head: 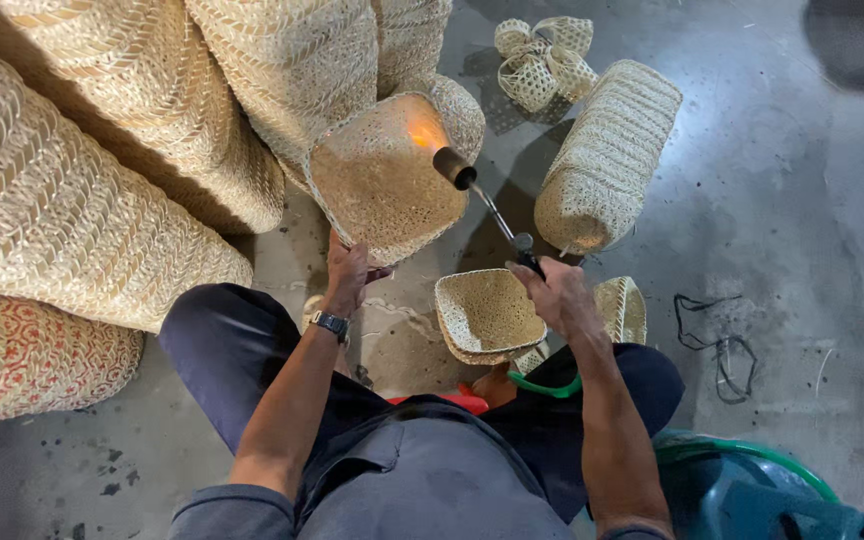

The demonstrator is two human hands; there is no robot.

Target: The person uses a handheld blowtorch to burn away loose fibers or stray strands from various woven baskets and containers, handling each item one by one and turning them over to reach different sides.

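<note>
While the left hand (347,272) is closed on the lower edge of a woven basket (384,180), holding it up off the concrete floor (812,250) with its open mouth tilted toward the person, the right hand (557,295) is wrapped around the handle of a gas torch (487,205). The torch's thin metal tube runs up and to the left from that fist to a dark round nozzle, and an orange flame (425,132) glows against the basket's inner wall near its upper rim. A dark wristwatch (330,324) sits on the left wrist.

Just below the raised basket, between the person's knees, a smaller shallow woven basket (487,315) rests on the floor, touching a second one (624,308) that stands on edge behind the right hand. A green hose (542,385) curls under the right forearm beside something red.

Toward the far side of the floor, a stack of nested baskets (607,155) lies on its side, and an openwork woven piece (542,60) sits beyond it. Large stacks of pale woven baskets (62,200) fill the left side, with a red-patterned one (22,355) at the left edge. A tangle of black cord (717,340) lies on the floor to the right, and a teal plastic stool (752,495) shows at the lower right corner.
</note>
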